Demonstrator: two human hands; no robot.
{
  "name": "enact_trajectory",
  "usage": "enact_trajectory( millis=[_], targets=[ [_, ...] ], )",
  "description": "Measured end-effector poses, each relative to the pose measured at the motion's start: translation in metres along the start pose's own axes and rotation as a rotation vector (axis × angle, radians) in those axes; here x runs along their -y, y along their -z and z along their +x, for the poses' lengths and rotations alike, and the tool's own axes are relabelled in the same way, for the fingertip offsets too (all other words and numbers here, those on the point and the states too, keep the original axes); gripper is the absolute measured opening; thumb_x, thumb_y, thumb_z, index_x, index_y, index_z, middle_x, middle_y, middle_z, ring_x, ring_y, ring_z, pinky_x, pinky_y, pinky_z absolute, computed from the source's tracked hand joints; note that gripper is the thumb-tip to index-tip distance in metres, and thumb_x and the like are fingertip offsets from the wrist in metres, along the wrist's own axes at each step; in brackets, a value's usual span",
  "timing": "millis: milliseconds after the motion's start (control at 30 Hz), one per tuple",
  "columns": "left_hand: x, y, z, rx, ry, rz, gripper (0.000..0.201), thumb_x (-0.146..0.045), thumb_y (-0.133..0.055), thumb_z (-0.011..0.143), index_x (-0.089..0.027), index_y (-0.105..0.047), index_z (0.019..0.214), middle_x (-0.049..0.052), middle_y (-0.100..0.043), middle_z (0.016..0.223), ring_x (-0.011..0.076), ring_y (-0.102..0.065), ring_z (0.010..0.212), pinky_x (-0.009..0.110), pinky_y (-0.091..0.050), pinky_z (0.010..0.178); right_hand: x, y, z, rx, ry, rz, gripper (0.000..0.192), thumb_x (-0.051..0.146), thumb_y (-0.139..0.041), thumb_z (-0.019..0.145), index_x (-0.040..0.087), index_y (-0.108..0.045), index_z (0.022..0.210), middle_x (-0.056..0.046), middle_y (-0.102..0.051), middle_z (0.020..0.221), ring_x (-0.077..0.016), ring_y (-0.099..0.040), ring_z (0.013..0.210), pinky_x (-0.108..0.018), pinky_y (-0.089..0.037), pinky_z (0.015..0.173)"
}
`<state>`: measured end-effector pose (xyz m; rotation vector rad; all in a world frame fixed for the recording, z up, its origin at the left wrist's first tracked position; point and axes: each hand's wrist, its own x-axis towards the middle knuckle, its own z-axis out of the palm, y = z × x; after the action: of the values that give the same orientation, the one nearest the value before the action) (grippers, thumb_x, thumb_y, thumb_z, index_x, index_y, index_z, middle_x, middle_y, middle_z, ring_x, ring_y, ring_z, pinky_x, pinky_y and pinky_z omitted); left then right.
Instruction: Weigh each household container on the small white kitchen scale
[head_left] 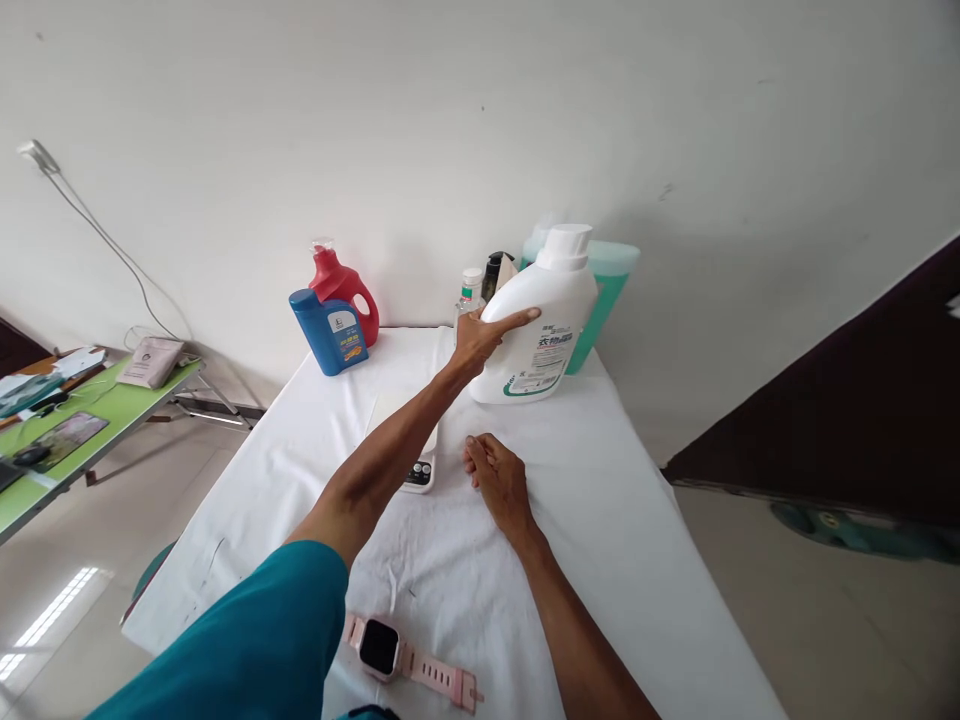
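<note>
My left hand (484, 335) grips the left side of a large white laundry detergent bottle (536, 325), thumb across its front and the other fingers hidden behind. The bottle leans a little to the right, white cap on top; I cannot tell whether its base touches the table. On the white cloth in front of it lies my right hand (501, 480), fingers curled in, with nothing visible in them. Under my left forearm is a white kitchen scale (420, 475), partly covered, its buttons showing at the front.
A blue bottle (330, 335) and a red jug (341, 285) stand at the back left. Behind the white bottle are a clear bottle (470, 287), a black pump bottle (493, 272) and a green container (611, 285). A pink watch (380, 650) lies near the front edge.
</note>
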<state>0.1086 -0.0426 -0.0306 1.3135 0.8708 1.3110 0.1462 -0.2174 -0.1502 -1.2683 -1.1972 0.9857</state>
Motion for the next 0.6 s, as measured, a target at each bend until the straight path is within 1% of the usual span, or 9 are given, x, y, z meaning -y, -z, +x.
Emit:
enact_trajectory(
  millis=[100, 167, 233, 333, 433, 533, 600],
  targets=[
    [-0.011, 0.007, -0.006, -0.016, 0.036, 0.025, 0.053, -0.057, -0.1, 0.053, -0.021, -0.068, 0.073, 0.007, -0.071, 0.081, 0.0262, -0.069, 0.086, 0.043, -0.059, 0.078, 0.0, 0.0, 0.0, 0.005, 0.004, 0.006, 0.057, 0.079, -0.056, 0.092, 0.024, -0.057, 0.076, -0.004, -0.063, 0.076, -0.0177, -0.059, 0.066, -0.027, -0.047, 0.052],
    [-0.023, 0.018, -0.011, -0.03, 0.007, 0.022, 0.053, -0.059, -0.1, 0.053, -0.021, -0.067, 0.071, 0.005, -0.068, 0.077, 0.0234, -0.066, 0.08, 0.041, -0.057, 0.072, 0.001, 0.0, 0.0, 0.006, 0.002, 0.006, 0.058, 0.08, -0.057, 0.091, 0.023, -0.058, 0.076, -0.004, -0.064, 0.076, -0.0175, -0.059, 0.065, -0.027, -0.048, 0.052],
    [-0.038, 0.034, -0.019, -0.039, -0.027, 0.014, 0.054, -0.061, -0.099, 0.054, -0.02, -0.067, 0.069, 0.004, -0.064, 0.07, 0.0205, -0.062, 0.073, 0.038, -0.055, 0.067, 0.001, 0.001, 0.0, 0.003, -0.002, 0.003, 0.06, 0.081, -0.058, 0.09, 0.023, -0.06, 0.076, -0.005, -0.064, 0.076, -0.0169, -0.059, 0.064, -0.027, -0.049, 0.053],
    [-0.061, 0.066, -0.036, -0.047, -0.069, 0.002, 0.052, -0.061, -0.098, 0.058, -0.019, -0.068, 0.069, 0.002, -0.061, 0.066, 0.0176, -0.059, 0.067, 0.036, -0.051, 0.063, 0.0, 0.001, 0.001, -0.007, -0.009, -0.004, 0.063, 0.083, -0.06, 0.087, 0.021, -0.061, 0.077, -0.005, -0.064, 0.074, -0.0153, -0.056, 0.06, -0.027, -0.049, 0.052],
    [-0.081, 0.102, -0.058, -0.069, -0.1, 0.012, 0.052, -0.06, -0.098, 0.059, -0.018, -0.071, 0.072, 0.003, -0.063, 0.068, 0.0161, -0.06, 0.067, 0.033, -0.049, 0.063, -0.002, 0.001, 0.003, -0.027, -0.01, -0.011, 0.063, 0.083, -0.063, 0.085, 0.021, -0.062, 0.078, -0.004, -0.064, 0.073, -0.0142, -0.055, 0.057, -0.028, -0.049, 0.053],
    [-0.093, 0.137, -0.083, -0.115, -0.104, 0.024, 0.053, -0.059, -0.099, 0.056, -0.017, -0.071, 0.071, 0.002, -0.065, 0.069, 0.0132, -0.057, 0.065, 0.03, -0.044, 0.06, -0.004, -0.001, 0.003, -0.078, 0.0, -0.027, 0.062, 0.083, -0.066, 0.083, 0.021, -0.065, 0.089, -0.004, -0.069, 0.081, -0.015, -0.058, 0.06, -0.029, -0.051, 0.057],
    [-0.095, 0.155, -0.096, -0.15, -0.096, 0.011, 0.055, -0.058, -0.101, 0.052, -0.016, -0.07, 0.069, 0.002, -0.064, 0.068, 0.0119, -0.055, 0.063, 0.029, -0.041, 0.057, -0.005, -0.003, 0.003, -0.116, 0.004, -0.053, 0.062, 0.082, -0.068, 0.082, 0.022, -0.067, 0.099, -0.005, -0.071, 0.086, -0.0159, -0.061, 0.063, -0.031, -0.053, 0.062]
  ],
)
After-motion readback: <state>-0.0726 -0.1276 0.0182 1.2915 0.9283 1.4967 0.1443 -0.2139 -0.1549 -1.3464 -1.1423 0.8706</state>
